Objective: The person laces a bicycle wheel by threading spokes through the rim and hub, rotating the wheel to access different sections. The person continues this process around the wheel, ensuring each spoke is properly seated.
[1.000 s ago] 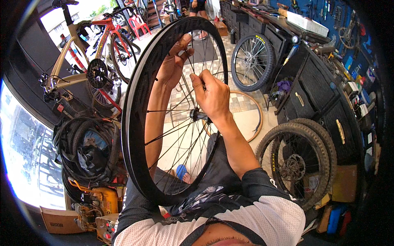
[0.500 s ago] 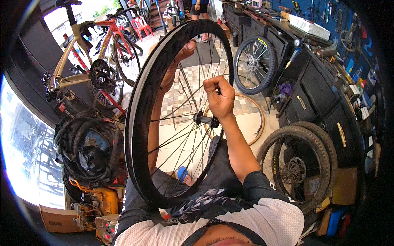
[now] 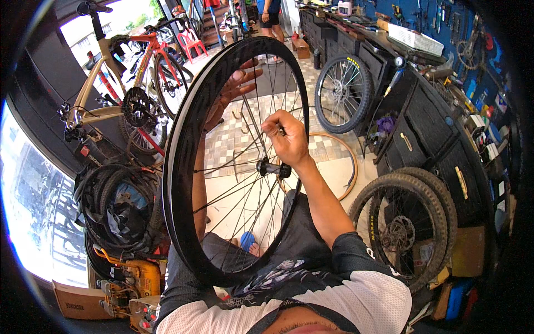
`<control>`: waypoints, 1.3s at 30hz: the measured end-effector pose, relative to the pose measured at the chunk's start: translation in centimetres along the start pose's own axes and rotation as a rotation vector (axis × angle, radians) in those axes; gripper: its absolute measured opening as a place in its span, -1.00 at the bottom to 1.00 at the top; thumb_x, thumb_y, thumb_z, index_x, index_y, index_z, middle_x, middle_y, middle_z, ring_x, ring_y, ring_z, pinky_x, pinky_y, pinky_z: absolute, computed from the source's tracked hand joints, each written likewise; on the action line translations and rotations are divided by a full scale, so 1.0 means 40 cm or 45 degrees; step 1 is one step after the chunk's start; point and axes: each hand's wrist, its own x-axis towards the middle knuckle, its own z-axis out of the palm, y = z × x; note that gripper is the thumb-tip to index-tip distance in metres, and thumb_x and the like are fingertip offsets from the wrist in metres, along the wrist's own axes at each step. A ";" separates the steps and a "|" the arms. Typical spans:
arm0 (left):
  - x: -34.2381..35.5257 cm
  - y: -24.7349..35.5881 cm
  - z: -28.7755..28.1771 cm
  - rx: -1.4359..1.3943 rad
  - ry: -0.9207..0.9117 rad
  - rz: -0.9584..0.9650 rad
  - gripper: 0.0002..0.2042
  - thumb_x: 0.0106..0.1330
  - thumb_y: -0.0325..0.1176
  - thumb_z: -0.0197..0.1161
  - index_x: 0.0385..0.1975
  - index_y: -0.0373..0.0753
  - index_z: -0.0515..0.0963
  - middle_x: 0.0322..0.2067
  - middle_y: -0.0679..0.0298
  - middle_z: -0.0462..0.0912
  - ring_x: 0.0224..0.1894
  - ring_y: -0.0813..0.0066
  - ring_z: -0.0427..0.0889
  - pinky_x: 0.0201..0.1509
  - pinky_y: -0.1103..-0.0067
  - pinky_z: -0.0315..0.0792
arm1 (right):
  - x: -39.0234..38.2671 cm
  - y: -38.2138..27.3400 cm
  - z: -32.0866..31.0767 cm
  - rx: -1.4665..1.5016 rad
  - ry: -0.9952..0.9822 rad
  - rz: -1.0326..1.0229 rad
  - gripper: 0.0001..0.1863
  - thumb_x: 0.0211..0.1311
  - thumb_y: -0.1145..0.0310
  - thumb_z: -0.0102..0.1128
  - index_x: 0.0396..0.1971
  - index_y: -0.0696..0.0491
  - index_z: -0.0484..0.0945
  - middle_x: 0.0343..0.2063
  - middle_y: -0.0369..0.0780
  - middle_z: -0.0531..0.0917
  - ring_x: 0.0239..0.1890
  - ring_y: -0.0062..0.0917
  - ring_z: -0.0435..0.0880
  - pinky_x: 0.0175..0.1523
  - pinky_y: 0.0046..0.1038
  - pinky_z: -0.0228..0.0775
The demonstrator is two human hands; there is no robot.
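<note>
A black, deep-rimmed bicycle wheel (image 3: 179, 167) without a tyre stands tilted in front of me over my lap, with dark spokes running to a black hub (image 3: 272, 167). Seen past the left side of the rim, my left hand (image 3: 235, 88) has its fingers stretched out and spread. The rim and spokes cover part of that hand and forearm. My right hand (image 3: 290, 140) is closed just above the hub, at the spokes. A small dark thing shows between its fingers, too little of it to name.
Two knobby-tyred wheels (image 3: 361, 206) lean at my right by black drawers (image 3: 428, 128). Another wheel (image 3: 317, 92) stands farther off. A tan-edged tyre (image 3: 353, 167) lies on the floor. Bicycles (image 3: 92, 114), bundled tyres (image 3: 89, 195) and a yellow machine (image 3: 146, 273) are at left. A person (image 3: 271, 16) stands beyond.
The wheel has shifted slightly left and down. My left hand's fingers have opened out from the rim. My right hand has moved a little left and down, still closed.
</note>
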 end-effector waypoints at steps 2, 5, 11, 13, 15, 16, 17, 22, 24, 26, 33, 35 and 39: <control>-0.013 0.006 -0.014 0.022 0.017 -0.009 -0.14 0.46 0.26 0.22 0.53 -0.31 0.27 0.47 0.04 0.41 0.53 0.18 0.37 0.61 0.19 0.20 | 0.010 -0.001 0.015 0.070 -0.097 -0.112 -0.62 0.39 0.08 0.42 -0.50 0.07 0.67 -0.51 -0.20 0.67 -0.43 -0.33 0.64 -0.32 -0.35 0.46; -0.002 0.004 0.004 0.050 -0.014 0.008 -0.14 0.47 0.25 0.19 0.54 -0.32 0.25 0.48 0.05 0.39 0.53 0.20 0.36 0.60 0.20 0.21 | 0.002 -0.019 0.018 -0.200 -0.281 -0.150 -0.62 0.38 0.04 0.42 -0.50 0.04 0.69 -0.53 -0.22 0.67 -0.44 -0.32 0.64 -0.32 -0.33 0.48; -0.006 0.050 0.059 -0.006 0.028 0.041 -0.17 0.49 0.18 0.19 0.54 -0.33 0.24 0.49 0.06 0.37 0.53 0.21 0.37 0.62 0.21 0.20 | 0.019 -0.022 0.000 0.107 0.052 0.151 -0.71 0.41 0.16 0.44 -0.37 0.08 0.73 -0.50 -0.27 0.74 -0.45 -0.51 0.73 -0.28 -0.41 0.55; -0.036 0.069 0.049 0.036 0.065 0.064 -0.19 0.49 0.17 0.19 0.54 -0.32 0.25 0.49 0.06 0.37 0.53 0.19 0.37 0.63 0.21 0.19 | 0.056 -0.010 -0.022 0.189 0.137 0.386 -0.73 0.45 0.18 0.41 -0.27 0.11 0.74 -0.41 -0.34 0.76 -0.32 -0.67 0.69 -0.21 -0.51 0.53; -0.016 0.044 0.055 0.029 0.038 0.040 -0.21 0.49 0.16 0.19 0.52 -0.31 0.28 0.49 0.07 0.38 0.53 0.17 0.38 0.64 0.21 0.18 | 0.083 0.033 -0.037 0.269 0.168 0.466 -0.71 0.47 0.18 0.40 -0.20 0.14 0.75 -0.35 -0.33 0.77 -0.25 -0.69 0.66 -0.11 -0.55 0.51; -0.016 0.050 0.069 0.004 0.052 0.052 -0.28 0.52 0.11 0.18 0.48 -0.32 0.34 0.46 0.04 0.42 0.51 0.16 0.40 0.63 0.20 0.19 | 0.089 0.051 -0.042 0.316 0.185 0.501 -0.70 0.47 0.17 0.39 -0.17 0.15 0.75 -0.32 -0.32 0.77 -0.21 -0.70 0.65 -0.06 -0.57 0.49; -0.011 0.035 0.069 -0.045 0.021 0.109 -0.30 0.53 0.09 0.18 0.47 -0.33 0.36 0.45 0.02 0.43 0.50 0.16 0.41 0.62 0.20 0.21 | 0.087 0.062 -0.045 0.361 0.079 0.560 -0.69 0.48 0.17 0.38 -0.15 0.16 0.75 -0.30 -0.31 0.77 -0.18 -0.70 0.65 -0.01 -0.57 0.48; 0.036 0.000 0.069 -0.064 0.134 0.009 -0.42 0.59 0.04 0.14 0.34 -0.35 0.48 0.34 0.03 0.55 0.36 0.19 0.56 0.52 0.27 0.37 | 0.086 0.071 -0.016 0.664 -0.220 0.686 -0.63 0.57 0.15 0.25 -0.09 0.21 0.74 -0.26 -0.23 0.79 -0.12 -0.60 0.72 0.12 -0.51 0.48; 0.036 -0.007 0.067 -0.044 0.188 -0.015 -0.44 0.59 0.07 0.15 0.28 -0.32 0.54 0.25 0.09 0.62 0.28 0.26 0.63 0.45 0.33 0.44 | 0.091 0.062 -0.010 0.727 -0.254 0.740 -0.62 0.59 0.14 0.22 -0.11 0.21 0.74 -0.27 -0.22 0.80 -0.15 -0.57 0.74 0.10 -0.48 0.50; 0.038 -0.028 0.059 -0.057 0.198 0.028 -0.45 0.59 0.06 0.15 0.25 -0.33 0.56 0.23 0.09 0.64 0.23 0.29 0.64 0.41 0.34 0.46 | 0.088 0.066 -0.008 0.771 -0.264 0.759 -0.62 0.59 0.15 0.21 -0.12 0.22 0.74 -0.29 -0.22 0.80 -0.19 -0.56 0.74 0.08 -0.47 0.52; 0.054 -0.010 0.096 -0.153 0.277 -0.014 -0.57 0.53 -0.06 0.30 0.13 -0.32 0.65 0.12 0.15 0.68 0.05 0.39 0.67 0.26 0.36 0.53 | 0.074 0.080 0.001 0.801 -0.232 0.733 -0.66 0.59 0.22 0.22 -0.15 0.23 0.73 -0.30 -0.23 0.78 -0.25 -0.57 0.73 0.01 -0.49 0.55; 0.053 0.009 0.135 -0.140 0.416 0.007 -0.57 0.48 -0.06 0.36 0.09 -0.32 0.65 0.06 0.18 0.67 0.02 0.40 0.66 0.21 0.36 0.54 | 0.072 0.077 0.009 0.783 -0.222 0.727 -0.68 0.59 0.24 0.22 -0.16 0.24 0.73 -0.31 -0.23 0.78 -0.26 -0.57 0.73 -0.01 -0.49 0.55; 0.066 0.016 0.136 -0.158 0.377 0.094 -0.54 0.40 -0.04 0.44 0.04 -0.33 0.66 -0.02 0.19 0.65 -0.01 0.37 0.63 0.15 0.35 0.58 | 0.076 0.075 0.017 0.746 -0.201 0.663 -0.70 0.60 0.27 0.20 -0.19 0.23 0.72 -0.33 -0.24 0.77 -0.27 -0.59 0.72 -0.03 -0.50 0.55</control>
